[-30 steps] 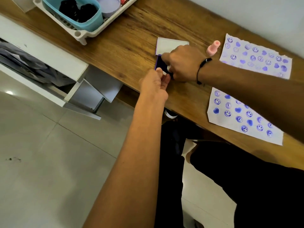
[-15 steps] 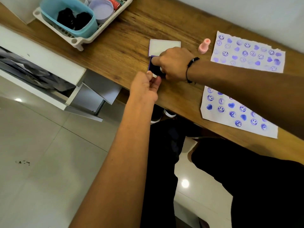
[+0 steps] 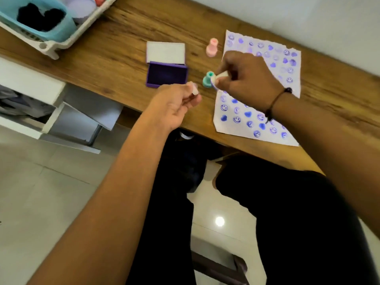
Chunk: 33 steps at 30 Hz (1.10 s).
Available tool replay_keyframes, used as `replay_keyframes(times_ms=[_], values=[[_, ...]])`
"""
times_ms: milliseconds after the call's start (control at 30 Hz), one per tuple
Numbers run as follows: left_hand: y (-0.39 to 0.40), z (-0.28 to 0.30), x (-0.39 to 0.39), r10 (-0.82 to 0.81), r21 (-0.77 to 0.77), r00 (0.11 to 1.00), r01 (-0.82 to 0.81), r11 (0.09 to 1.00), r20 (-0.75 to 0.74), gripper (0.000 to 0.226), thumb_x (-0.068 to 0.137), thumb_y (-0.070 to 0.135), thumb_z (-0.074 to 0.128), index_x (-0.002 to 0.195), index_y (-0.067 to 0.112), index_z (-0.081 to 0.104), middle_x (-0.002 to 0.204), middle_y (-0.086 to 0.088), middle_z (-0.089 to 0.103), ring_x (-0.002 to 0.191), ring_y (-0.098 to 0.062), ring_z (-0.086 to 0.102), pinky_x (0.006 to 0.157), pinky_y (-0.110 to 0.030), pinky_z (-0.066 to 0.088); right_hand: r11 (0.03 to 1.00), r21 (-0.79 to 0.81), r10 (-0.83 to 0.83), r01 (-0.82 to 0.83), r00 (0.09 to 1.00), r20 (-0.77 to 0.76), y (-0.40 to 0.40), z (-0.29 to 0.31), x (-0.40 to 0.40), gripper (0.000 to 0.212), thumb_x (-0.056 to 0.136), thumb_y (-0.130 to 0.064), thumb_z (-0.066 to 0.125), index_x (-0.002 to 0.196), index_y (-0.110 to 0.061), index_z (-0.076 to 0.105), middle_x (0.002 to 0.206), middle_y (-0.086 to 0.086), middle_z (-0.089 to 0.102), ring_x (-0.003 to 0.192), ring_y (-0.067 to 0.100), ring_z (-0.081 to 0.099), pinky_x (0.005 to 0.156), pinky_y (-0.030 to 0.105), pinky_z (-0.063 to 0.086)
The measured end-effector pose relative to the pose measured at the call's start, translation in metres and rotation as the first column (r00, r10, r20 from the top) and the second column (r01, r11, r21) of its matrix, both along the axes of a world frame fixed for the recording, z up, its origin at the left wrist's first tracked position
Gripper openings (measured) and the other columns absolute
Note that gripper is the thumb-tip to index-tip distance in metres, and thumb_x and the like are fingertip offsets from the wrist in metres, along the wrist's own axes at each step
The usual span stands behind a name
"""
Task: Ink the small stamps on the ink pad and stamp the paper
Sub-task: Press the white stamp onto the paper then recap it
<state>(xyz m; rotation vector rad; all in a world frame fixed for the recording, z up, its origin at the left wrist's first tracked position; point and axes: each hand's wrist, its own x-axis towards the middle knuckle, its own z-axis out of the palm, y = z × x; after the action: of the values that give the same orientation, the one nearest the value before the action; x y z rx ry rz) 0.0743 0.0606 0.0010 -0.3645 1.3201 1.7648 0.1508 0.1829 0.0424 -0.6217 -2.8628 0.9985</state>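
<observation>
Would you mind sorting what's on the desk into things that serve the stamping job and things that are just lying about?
For the job:
- open purple ink pad
- white stamp in the right hand
- small stamp in the left hand
- teal stamp, standing
- pink stamp, standing
- stamped paper sheets

Lying about:
- white rack
- blue tub inside it

**What You Cannot See Well**

The right hand [image 3: 249, 79] covers the middle of the paper [image 3: 257, 118], so the prints under it are hidden. It also hides most of the white stamp [image 3: 219, 77] it holds. The left hand [image 3: 174, 105] is blurry, and the small stamp [image 3: 194, 89] in its fingers is just a pale smudge. The teal stamp [image 3: 207, 79] is partly hidden behind the white one. The blue tub [image 3: 61, 31] and the white rack [image 3: 67, 41] are cut off by the top edge. The dark things in the tub are too fuzzy to tell.
</observation>
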Motion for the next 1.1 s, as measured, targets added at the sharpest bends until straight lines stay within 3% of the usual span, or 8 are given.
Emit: replay_keyframes(times_ms=[100, 300, 400, 600, 800, 933, 1100], values=[[0.014, -0.001, 0.021, -0.211, -0.010, 0.976, 0.211, 0.978, -0.049, 0.024, 0.092, -0.004, 0.045, 0.071, 0.000, 0.055, 0.074, -0.010, 0.056, 0.067, -0.016, 0.055, 0.054, -0.017, 0.054, 0.988, -0.066, -0.138, 0.142, 0.989, 0.057, 0.006, -0.015, 0.044, 0.013, 0.081, -0.014, 0.063, 0.089, -0.004, 0.062, 0.084, 0.006, 0.064, 0.077, 0.019, 0.059, 0.074, 0.029, 0.049], [0.037, -0.013, 0.040, -0.378, 0.008, 0.925, 0.378, 0.926, -0.023, 0.025, 0.093, -0.005, 0.044, 0.070, 0.001, 0.052, 0.074, -0.009, 0.054, 0.071, -0.016, 0.056, 0.057, -0.017, 0.055, 0.975, 0.017, -0.223, 0.222, 0.972, 0.075, 0.009, -0.049, 0.088, 0.015, 0.080, -0.016, 0.060, 0.091, -0.009, 0.067, 0.079, 0.002, 0.061, 0.073, 0.016, 0.055, 0.059, 0.009, 0.036], [0.046, -0.018, 0.047, -0.453, -0.005, 0.891, 0.453, 0.892, -0.018, 0.022, 0.090, -0.008, 0.044, 0.072, 0.001, 0.052, 0.076, -0.009, 0.055, 0.071, -0.017, 0.057, 0.056, -0.017, 0.055, 0.976, 0.085, -0.205, 0.201, 0.978, 0.041, 0.009, -0.058, 0.097, 0.013, 0.081, -0.013, 0.058, 0.090, -0.008, 0.068, 0.077, 0.002, 0.061, 0.070, 0.015, 0.051, 0.061, 0.021, 0.036], [0.055, -0.025, 0.050, -0.444, -0.107, 0.896, 0.441, 0.891, -0.012, 0.009, 0.092, -0.005, 0.044, 0.097, -0.002, 0.051, 0.073, -0.008, 0.056, 0.069, -0.016, 0.057, 0.052, -0.017, 0.055, 0.973, 0.180, -0.151, 0.147, 0.989, 0.009, 0.011, -0.062, 0.100, 0.016, 0.083, -0.013, 0.057, 0.092, -0.005, 0.067, 0.089, 0.015, 0.070, 0.077, 0.024, 0.057, 0.072, 0.029, 0.039], [0.056, -0.025, 0.047, -0.428, -0.110, 0.903, 0.429, 0.897, 0.033, 0.014, 0.093, -0.004, 0.044, 0.105, -0.003, 0.051, 0.074, -0.011, 0.058, 0.068, -0.017, 0.059, 0.052, -0.021, 0.056, 0.970, 0.241, -0.049, 0.036, 0.998, 0.048, 0.010, -0.068, 0.096, 0.018, 0.083, -0.015, 0.054, 0.092, -0.005, 0.064, 0.090, 0.017, 0.068, 0.087, 0.033, 0.059, 0.075, 0.041, 0.045], [0.056, -0.026, 0.046, -0.416, -0.095, 0.908, 0.419, 0.903, 0.049, 0.013, 0.093, -0.003, 0.043, 0.104, -0.003, 0.051, 0.074, -0.011, 0.058, 0.066, -0.018, 0.059, 0.049, -0.020, 0.055, 0.969, 0.249, -0.016, -0.006, 0.996, 0.087, 0.009, -0.072, 0.095, 0.018, 0.084, -0.017, 0.053, 0.093, -0.005, 0.063, 0.090, 0.017, 0.067, 0.085, 0.034, 0.059, 0.073, 0.039, 0.045], [0.057, -0.029, 0.045, -0.427, -0.086, 0.902, 0.432, 0.898, 0.065, 0.017, 0.094, -0.001, 0.043, 0.080, 0.001, 0.053, 0.074, -0.011, 0.058, 0.066, -0.017, 0.059, 0.047, -0.018, 0.055, 0.957, 0.289, -0.029, -0.014, 0.989, 0.143, 0.006, -0.071, 0.091, 0.020, 0.086, -0.016, 0.049, 0.094, -0.002, 0.060, 0.094, 0.020, 0.067, 0.087, 0.039, 0.057, 0.073, 0.041, 0.045]])
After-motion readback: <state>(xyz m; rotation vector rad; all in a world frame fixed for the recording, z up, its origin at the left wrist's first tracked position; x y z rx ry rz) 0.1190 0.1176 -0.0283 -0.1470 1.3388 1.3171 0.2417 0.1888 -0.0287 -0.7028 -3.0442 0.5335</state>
